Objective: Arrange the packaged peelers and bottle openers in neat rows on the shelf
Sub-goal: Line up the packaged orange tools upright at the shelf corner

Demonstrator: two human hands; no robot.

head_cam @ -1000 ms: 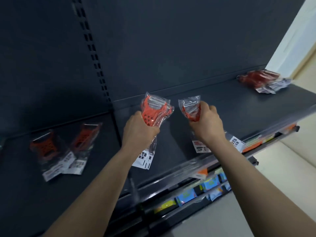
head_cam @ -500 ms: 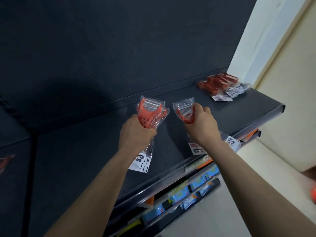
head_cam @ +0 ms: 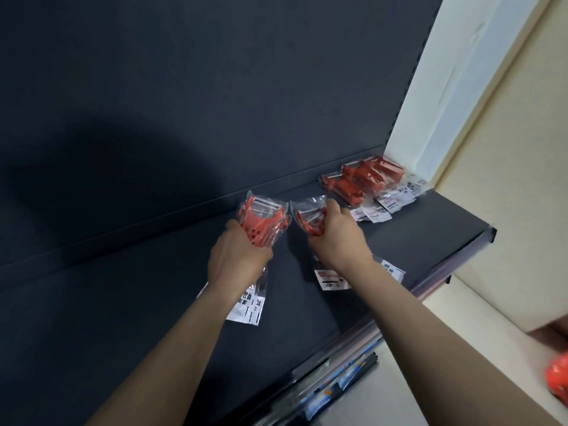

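Observation:
My left hand [head_cam: 236,259] grips a red peeler in a clear packet [head_cam: 264,222], its white label hanging below my wrist. My right hand [head_cam: 335,238] grips another clear packet with a red tool [head_cam: 309,218]; white labels stick out under that wrist. Both packets are held just above the dark shelf [head_cam: 430,235]. A pile of red packaged tools [head_cam: 365,179] lies at the shelf's back right corner, close to my right hand.
The shelf's dark back panel [head_cam: 215,103] rises behind. A white upright [head_cam: 445,87] and a cream wall close off the right end. Below the front rail is a lower shelf with coloured packets [head_cam: 332,395]. A red object [head_cam: 558,376] sits at the far right edge.
The view has swung right; both hands with their packets have moved right along the shelf toward the pile in the corner. The packets on the left section have left the view.

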